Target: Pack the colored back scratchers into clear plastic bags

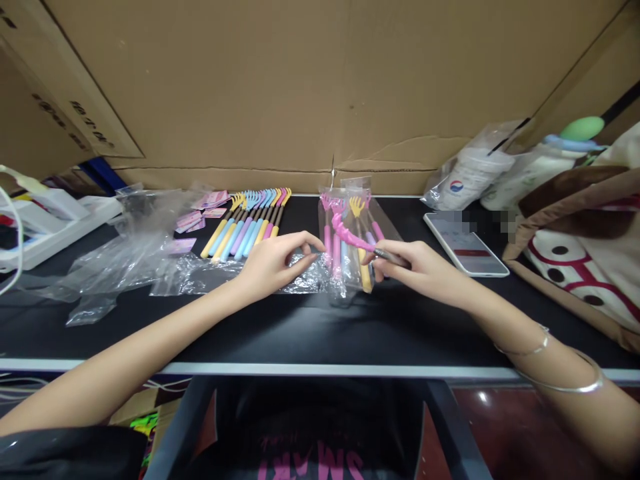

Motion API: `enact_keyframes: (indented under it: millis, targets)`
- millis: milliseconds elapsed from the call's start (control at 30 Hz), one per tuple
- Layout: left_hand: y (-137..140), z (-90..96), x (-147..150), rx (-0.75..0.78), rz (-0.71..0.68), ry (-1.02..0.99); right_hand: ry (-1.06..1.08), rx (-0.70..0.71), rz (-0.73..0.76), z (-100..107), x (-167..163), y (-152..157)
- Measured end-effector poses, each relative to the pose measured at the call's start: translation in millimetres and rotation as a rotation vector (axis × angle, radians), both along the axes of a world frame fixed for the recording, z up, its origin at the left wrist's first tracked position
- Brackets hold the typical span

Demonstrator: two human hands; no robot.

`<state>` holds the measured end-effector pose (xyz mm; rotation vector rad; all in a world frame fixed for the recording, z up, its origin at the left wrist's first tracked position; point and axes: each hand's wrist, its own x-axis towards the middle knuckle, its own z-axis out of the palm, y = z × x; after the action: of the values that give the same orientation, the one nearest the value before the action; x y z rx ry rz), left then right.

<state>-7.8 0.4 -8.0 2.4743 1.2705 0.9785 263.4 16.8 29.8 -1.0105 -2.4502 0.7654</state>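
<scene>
In my right hand (410, 263) is a back scratcher (355, 238) with a pink claw end and a dark shaft, its claw pointing up and left. My left hand (280, 263) is open, thumb and index finger apart, hovering over clear plastic bags (220, 275). Between the hands lie several bagged back scratchers (336, 257) with pink, yellow and purple handles. Left of them is a row of loose back scratchers (245, 233) in yellow, blue, purple and pink. My right palm hides the held tool's lower end.
Crumpled plastic bags (130, 233) and small pink cards (190, 221) lie on the left of the black table (290, 333). A white power strip (60, 223) is beyond them. On the right are a phone (467, 247), a cup (470, 177) and a fabric bag (575, 260).
</scene>
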Motion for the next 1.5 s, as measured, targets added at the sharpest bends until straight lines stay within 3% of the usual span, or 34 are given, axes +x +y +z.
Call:
enact_keyframes:
  millis: [267, 500, 700, 1000, 1200, 1400, 1500]
  targets:
    - [-2.1, 2.1, 27.9, -0.025, -0.072, -0.047, 0.100, -0.207, 0.100, -12.5, -6.0, -3.5]
    - [0.5, 8.9, 46.2, -0.075, -0.130, -0.157, 0.142, -0.170, 0.045, -15.1, -9.9, -6.9]
    - [-2.8, 13.4, 51.5, 0.021, -0.141, -0.199, 0.194, -0.043, -0.116, -17.1, -6.7, -1.9]
    - [-0.3, 10.6, 44.2, 0.030, -0.237, -0.269, 0.172, -0.093, -0.062, -13.4, -6.1, 2.1]
    - [-1.8, 4.8, 42.1, 0.074, -0.126, -0.176, 0.212, -0.244, 0.023, -8.0, -7.8, -2.7]
    - [-5.1, 1.9, 42.1, 0.096, -0.102, -0.138, 0.213, -0.104, 0.003, -10.7, -6.2, -2.4]
    - [-6.6, 0.7, 43.0, 0.051, -0.128, -0.099, 0.201, -0.165, 0.047, -12.4, -5.2, -1.8]
